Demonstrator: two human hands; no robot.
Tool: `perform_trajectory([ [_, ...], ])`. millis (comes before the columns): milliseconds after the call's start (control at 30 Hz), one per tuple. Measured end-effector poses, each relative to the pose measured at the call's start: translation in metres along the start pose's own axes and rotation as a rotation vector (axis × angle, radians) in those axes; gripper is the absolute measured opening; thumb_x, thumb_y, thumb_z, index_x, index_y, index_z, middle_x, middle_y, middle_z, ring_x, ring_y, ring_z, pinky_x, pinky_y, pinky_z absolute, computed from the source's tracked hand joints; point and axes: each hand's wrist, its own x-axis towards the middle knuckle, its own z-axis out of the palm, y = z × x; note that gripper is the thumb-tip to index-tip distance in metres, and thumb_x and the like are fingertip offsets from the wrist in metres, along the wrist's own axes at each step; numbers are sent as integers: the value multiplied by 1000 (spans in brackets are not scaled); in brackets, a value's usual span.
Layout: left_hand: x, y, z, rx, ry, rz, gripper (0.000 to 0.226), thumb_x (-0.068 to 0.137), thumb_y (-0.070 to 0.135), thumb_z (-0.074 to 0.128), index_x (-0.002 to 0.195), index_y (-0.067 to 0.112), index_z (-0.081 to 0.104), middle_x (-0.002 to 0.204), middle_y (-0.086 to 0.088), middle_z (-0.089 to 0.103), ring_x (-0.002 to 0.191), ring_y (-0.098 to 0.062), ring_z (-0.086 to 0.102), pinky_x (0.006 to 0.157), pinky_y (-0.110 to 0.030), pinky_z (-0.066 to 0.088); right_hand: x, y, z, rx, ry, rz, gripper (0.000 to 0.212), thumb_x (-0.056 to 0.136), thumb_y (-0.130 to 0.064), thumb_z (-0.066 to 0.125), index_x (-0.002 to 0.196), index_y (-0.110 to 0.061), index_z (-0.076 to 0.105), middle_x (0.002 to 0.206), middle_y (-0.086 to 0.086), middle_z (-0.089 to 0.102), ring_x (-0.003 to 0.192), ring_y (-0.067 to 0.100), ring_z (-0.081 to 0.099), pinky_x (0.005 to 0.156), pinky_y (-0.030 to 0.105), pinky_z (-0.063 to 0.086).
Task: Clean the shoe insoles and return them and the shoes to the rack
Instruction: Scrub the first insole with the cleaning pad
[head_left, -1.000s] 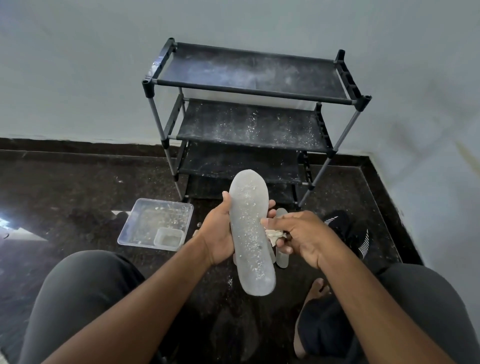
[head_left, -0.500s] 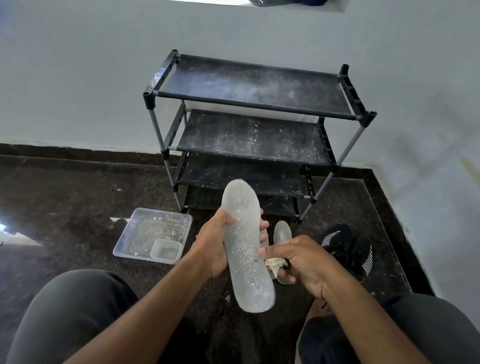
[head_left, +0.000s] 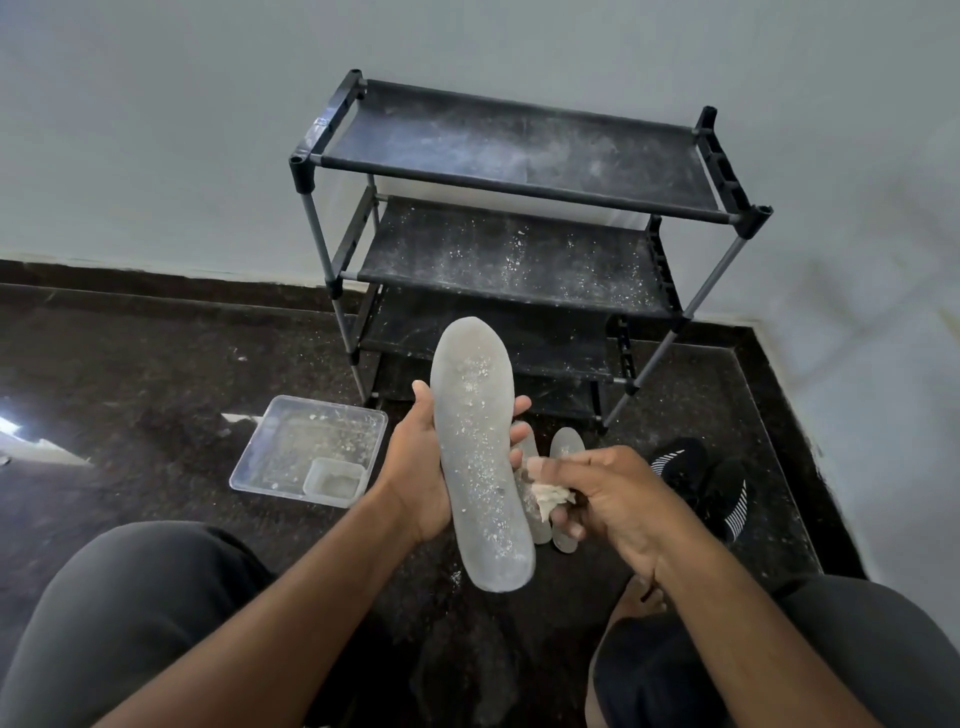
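My left hand (head_left: 418, 467) grips a grey insole (head_left: 478, 452) upright by its edges; white specks dot its face. Just right of it, my right hand (head_left: 605, 496) pinches a crumpled pale cloth (head_left: 548, 498) close to the insole's lower edge. More grey insoles (head_left: 567, 452) lie on the floor behind my hands, partly hidden. A pair of black shoes with white stripes (head_left: 711, 483) sits on the floor to the right. The black three-tier shoe rack (head_left: 519, 171) stands against the wall ahead, its shelves dusted with white powder.
A clear plastic tray (head_left: 270, 457) with a small tub (head_left: 335, 480) in it sits on the dark floor to the left. My knees frame the bottom of the view, with a bare foot (head_left: 639, 597) below my right hand. White walls meet in a corner at right.
The view has tilted slightly, so hands and rack sit a little differently in frame. My right hand with the cloth stays beside the insole's lower part. The left grip is unchanged.
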Motion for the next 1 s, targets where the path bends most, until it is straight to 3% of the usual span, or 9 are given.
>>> perform_trajectory([
  [100, 0, 0, -3, -27, 16, 4, 89, 102, 73, 17, 116, 12, 80, 135, -18, 68, 110, -30, 63, 93, -45, 56, -5, -1, -3, -97, 55, -151, 17, 94, -11, 63, 93, -10, 80, 88, 24, 71, 69, 25, 60, 66, 38, 52],
  [200, 3, -1, -7, -1, 41, 23, 81, 102, 72, 17, 138, 15, 62, 134, -17, 69, 107, -30, 72, 94, -49, 58, -12, -2, 0, -339, 127, -394, 27, 95, -4, 63, 100, -24, 80, 93, 3, 73, 63, 19, 65, 72, 30, 56],
  [300, 6, -4, -8, 45, 41, 21, 83, 102, 73, 14, 142, 15, 58, 135, -15, 69, 115, -30, 72, 98, -51, 56, -15, 4, 11, -506, 208, -571, 20, 90, -8, 72, 102, -21, 80, 93, -9, 69, 66, 13, 66, 65, 24, 55],
  [400, 7, -8, -4, 61, 42, 16, 85, 101, 74, 13, 143, 14, 58, 135, -14, 69, 116, -29, 72, 98, -49, 55, -11, 14, 20, -651, 313, -680, 18, 86, -11, 77, 102, -20, 79, 94, -14, 67, 87, 9, 65, 75, 26, 56],
  [533, 10, -8, -1, 53, 59, 29, 87, 101, 73, 13, 143, 12, 58, 134, -17, 69, 112, -30, 72, 98, -51, 54, -7, 14, 25, -669, 369, -776, 18, 86, -13, 78, 103, -17, 78, 97, -13, 64, 90, 7, 64, 77, 18, 52],
  [633, 12, -7, -3, 39, 68, 30, 87, 101, 74, 13, 145, 13, 56, 134, -16, 69, 115, -30, 71, 98, -50, 55, -7, 12, 27, -715, 298, -783, 28, 84, -21, 80, 110, -12, 76, 98, -9, 60, 94, 3, 61, 79, 8, 47],
  [800, 13, -6, -2, 25, 71, 31, 86, 102, 73, 15, 143, 12, 58, 134, -17, 69, 109, -30, 72, 102, -50, 53, 0, 15, 25, -713, 285, -861, 10, 90, -5, 71, 96, -8, 78, 94, -8, 62, 94, 3, 62, 81, 10, 47],
  [933, 12, -11, -1, 39, 85, 2, 87, 102, 73, 17, 140, 9, 61, 134, -19, 68, 122, -35, 68, 104, -53, 52, 1, 9, 21, -737, 412, -927, 14, 88, 0, 72, 97, -8, 78, 94, -7, 65, 92, 1, 63, 83, 15, 50],
  [1000, 9, -14, 3, 59, 84, -20, 87, 102, 72, 18, 133, 6, 66, 129, -20, 71, 117, -34, 70, 101, -50, 54, 2, 10, 21, -794, 421, -987, 17, 88, 2, 72, 102, -7, 76, 97, -3, 65, 94, 4, 62, 87, 17, 50],
])
